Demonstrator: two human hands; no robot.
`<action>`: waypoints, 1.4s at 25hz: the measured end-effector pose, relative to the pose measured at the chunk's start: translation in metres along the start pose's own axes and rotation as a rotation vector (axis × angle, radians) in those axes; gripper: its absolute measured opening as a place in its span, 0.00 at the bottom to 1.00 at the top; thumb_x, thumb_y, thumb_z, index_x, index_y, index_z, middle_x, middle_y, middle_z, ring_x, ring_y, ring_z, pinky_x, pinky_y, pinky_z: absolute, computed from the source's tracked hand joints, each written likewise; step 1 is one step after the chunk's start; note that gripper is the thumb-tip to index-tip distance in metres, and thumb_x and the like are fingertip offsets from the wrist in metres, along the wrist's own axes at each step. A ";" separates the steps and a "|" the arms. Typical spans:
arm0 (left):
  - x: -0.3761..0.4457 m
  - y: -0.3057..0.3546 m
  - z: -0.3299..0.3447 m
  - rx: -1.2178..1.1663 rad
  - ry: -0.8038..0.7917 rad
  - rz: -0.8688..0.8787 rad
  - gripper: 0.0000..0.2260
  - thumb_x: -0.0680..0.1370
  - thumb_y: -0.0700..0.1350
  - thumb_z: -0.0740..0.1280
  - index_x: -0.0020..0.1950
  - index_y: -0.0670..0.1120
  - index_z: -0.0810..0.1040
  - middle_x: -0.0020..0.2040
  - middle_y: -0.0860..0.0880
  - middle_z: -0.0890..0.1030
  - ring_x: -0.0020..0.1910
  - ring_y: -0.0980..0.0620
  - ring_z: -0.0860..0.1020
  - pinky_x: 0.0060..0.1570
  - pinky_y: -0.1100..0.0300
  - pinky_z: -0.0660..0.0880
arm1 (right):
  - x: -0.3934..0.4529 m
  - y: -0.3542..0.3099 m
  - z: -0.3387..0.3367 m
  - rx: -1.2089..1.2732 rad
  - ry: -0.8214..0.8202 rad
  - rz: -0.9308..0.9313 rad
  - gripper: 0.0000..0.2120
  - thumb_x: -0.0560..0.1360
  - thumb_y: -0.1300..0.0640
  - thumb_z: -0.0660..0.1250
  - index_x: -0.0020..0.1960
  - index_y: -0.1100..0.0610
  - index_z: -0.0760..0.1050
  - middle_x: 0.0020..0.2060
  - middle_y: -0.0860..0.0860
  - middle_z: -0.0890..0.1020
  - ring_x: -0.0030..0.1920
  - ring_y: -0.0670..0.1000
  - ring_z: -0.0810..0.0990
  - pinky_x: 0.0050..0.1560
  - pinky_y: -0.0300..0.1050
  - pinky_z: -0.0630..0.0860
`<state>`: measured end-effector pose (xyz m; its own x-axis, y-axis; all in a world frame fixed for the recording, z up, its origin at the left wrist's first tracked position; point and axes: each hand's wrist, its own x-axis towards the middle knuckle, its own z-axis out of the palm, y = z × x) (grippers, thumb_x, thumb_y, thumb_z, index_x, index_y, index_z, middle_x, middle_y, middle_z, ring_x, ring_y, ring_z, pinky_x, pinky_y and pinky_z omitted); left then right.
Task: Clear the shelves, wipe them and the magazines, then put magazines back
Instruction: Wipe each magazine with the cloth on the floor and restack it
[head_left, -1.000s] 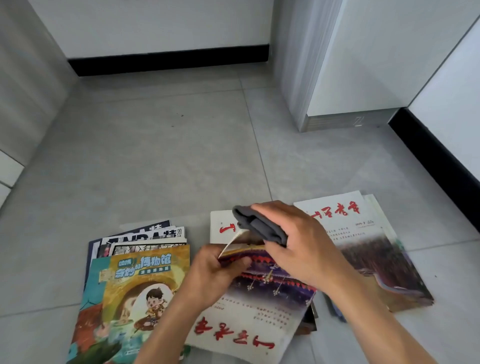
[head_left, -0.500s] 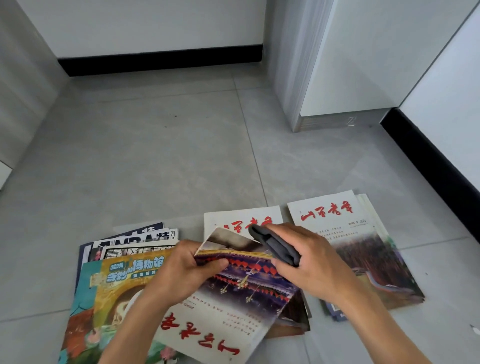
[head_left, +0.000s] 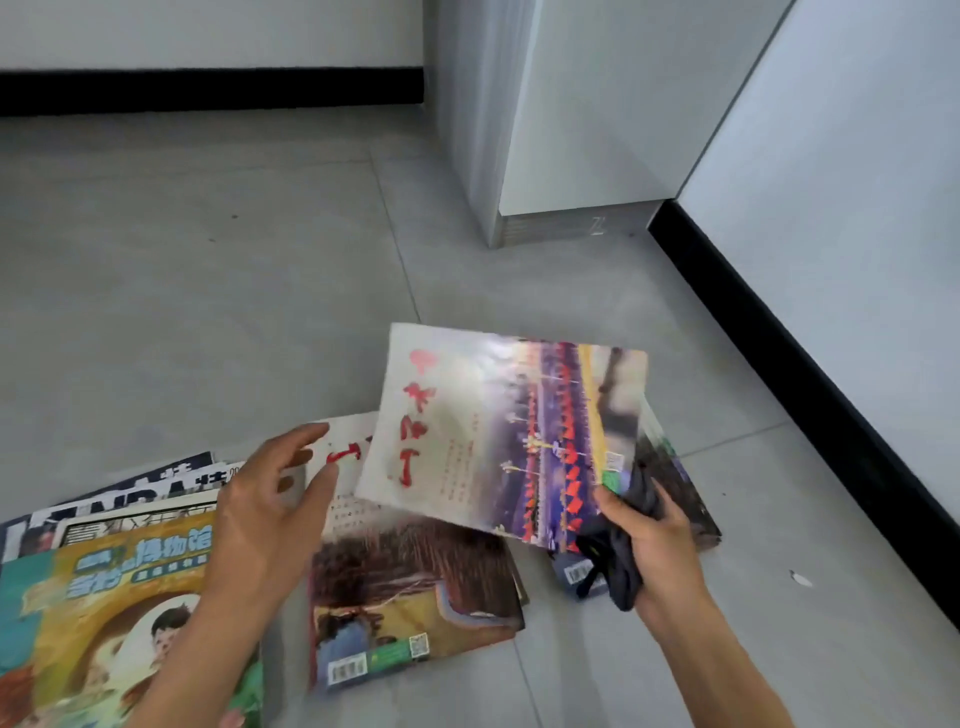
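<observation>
My right hand (head_left: 657, 540) grips a dark grey cloth (head_left: 621, 566) together with the corner of a white magazine with red characters (head_left: 498, 431), holding it lifted and turned above the floor. My left hand (head_left: 270, 499) hovers with fingers spread over the middle pile and holds nothing. Under it lies a magazine with a brown field cover (head_left: 410, 587). A yellow and teal cartoon magazine (head_left: 104, 613) tops the left pile. Another magazine (head_left: 675, 488) lies partly hidden under the lifted one.
Black-and-white magazines (head_left: 130, 493) fan out behind the cartoon one. A white cabinet (head_left: 571, 130) stands on the grey tile floor (head_left: 208, 286) at the back right. A wall with a black skirting board (head_left: 805, 374) runs along the right.
My left hand has let go of the white magazine. My right hand has taken it with the cloth, lifted it and swung it to the right, uncovering the magazine below.
</observation>
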<state>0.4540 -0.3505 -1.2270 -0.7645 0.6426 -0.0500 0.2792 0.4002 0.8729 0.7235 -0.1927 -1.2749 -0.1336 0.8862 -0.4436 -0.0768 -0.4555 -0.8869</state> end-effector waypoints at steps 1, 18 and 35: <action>-0.001 -0.006 0.003 -0.004 -0.069 -0.035 0.17 0.76 0.41 0.71 0.63 0.54 0.78 0.58 0.54 0.79 0.54 0.58 0.77 0.56 0.61 0.73 | 0.003 0.008 -0.013 0.132 0.074 0.069 0.15 0.70 0.66 0.73 0.56 0.59 0.80 0.47 0.60 0.84 0.45 0.59 0.82 0.50 0.62 0.81; -0.033 -0.093 0.037 0.373 -0.089 -0.376 0.28 0.67 0.53 0.79 0.62 0.49 0.72 0.55 0.50 0.76 0.52 0.49 0.78 0.51 0.53 0.78 | -0.085 0.069 0.050 -0.647 0.094 -0.307 0.29 0.67 0.66 0.76 0.60 0.44 0.70 0.58 0.48 0.78 0.54 0.51 0.76 0.53 0.43 0.73; -0.021 -0.110 0.029 0.004 -0.175 -0.568 0.09 0.80 0.41 0.65 0.43 0.43 0.83 0.40 0.43 0.85 0.43 0.45 0.83 0.43 0.57 0.76 | -0.004 0.124 0.141 -1.477 -0.190 -0.863 0.24 0.84 0.48 0.50 0.75 0.56 0.67 0.76 0.55 0.65 0.78 0.58 0.60 0.75 0.60 0.63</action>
<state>0.4565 -0.3886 -1.3358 -0.6880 0.4248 -0.5884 -0.1432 0.7155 0.6838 0.5747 -0.2647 -1.3653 -0.6604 0.7425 0.1120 0.7047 0.6644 -0.2491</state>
